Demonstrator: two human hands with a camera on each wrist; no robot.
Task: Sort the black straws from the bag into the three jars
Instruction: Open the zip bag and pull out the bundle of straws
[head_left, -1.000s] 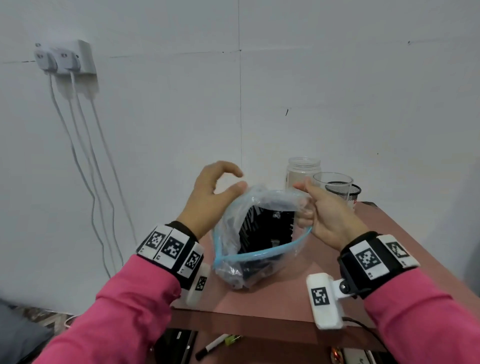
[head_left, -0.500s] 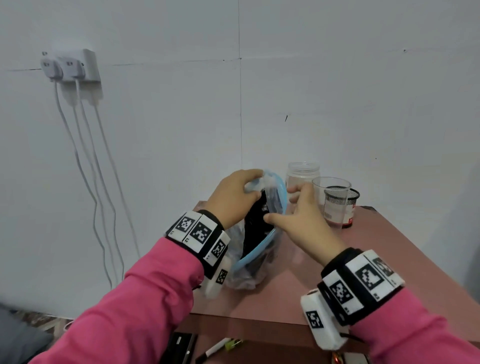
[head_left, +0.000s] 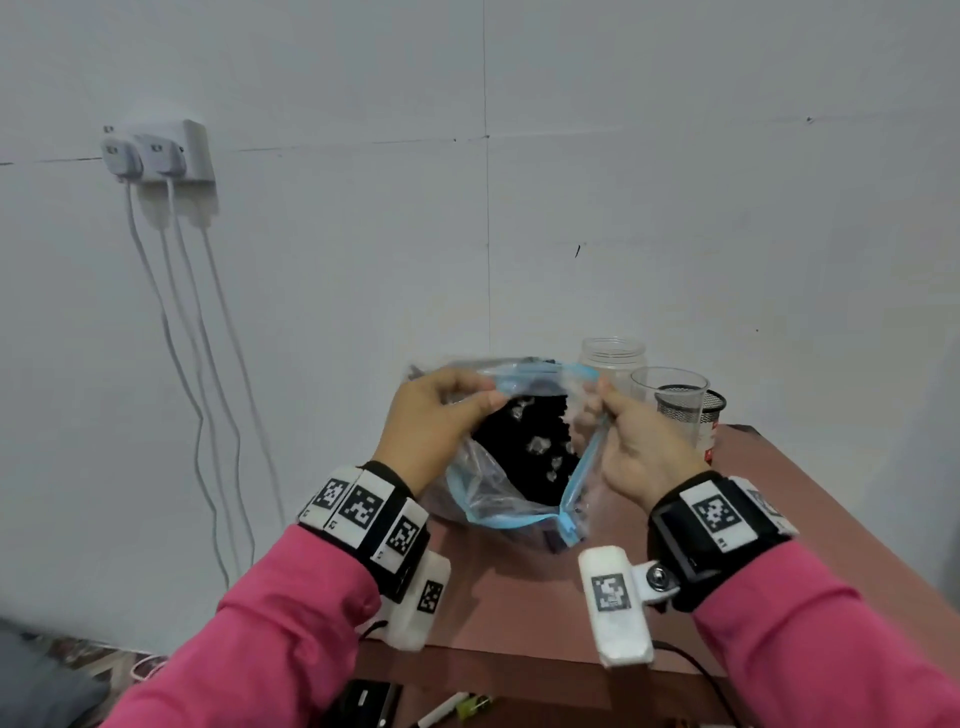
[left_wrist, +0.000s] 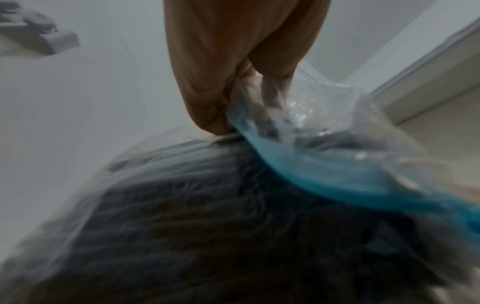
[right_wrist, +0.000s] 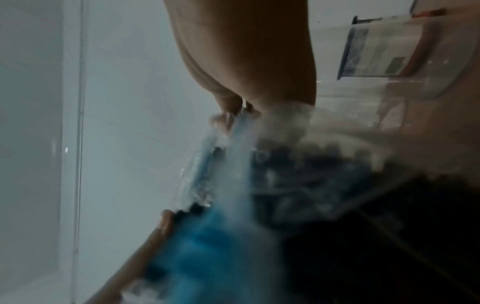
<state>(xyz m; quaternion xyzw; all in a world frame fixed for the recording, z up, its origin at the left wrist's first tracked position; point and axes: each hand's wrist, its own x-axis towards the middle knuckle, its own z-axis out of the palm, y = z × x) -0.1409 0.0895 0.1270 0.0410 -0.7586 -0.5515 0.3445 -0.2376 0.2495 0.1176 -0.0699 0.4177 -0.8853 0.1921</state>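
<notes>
Marker (head_left: 447, 716) on lower shelf; left hand (head_left: 434, 422) and right hand (head_left: 636, 436) pinching bag (head_left: 498, 493) rim above table (head_left: 519, 597) (black straws (head_left: 524, 457) inside); beyond, partly hidden: clear jar (head_left: 613, 356), clear cup (head_left: 670, 387), mesh holder (head_left: 693, 410).

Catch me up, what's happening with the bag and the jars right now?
Both hands hold the clear zip bag over the table. The left hand pinches one side of the blue zip rim, the right hand the other, pulling the mouth open. The black straws are all inside it. The clear jar, clear cup and mesh-topped container stand behind the right hand, with no straws visible in them.
</notes>
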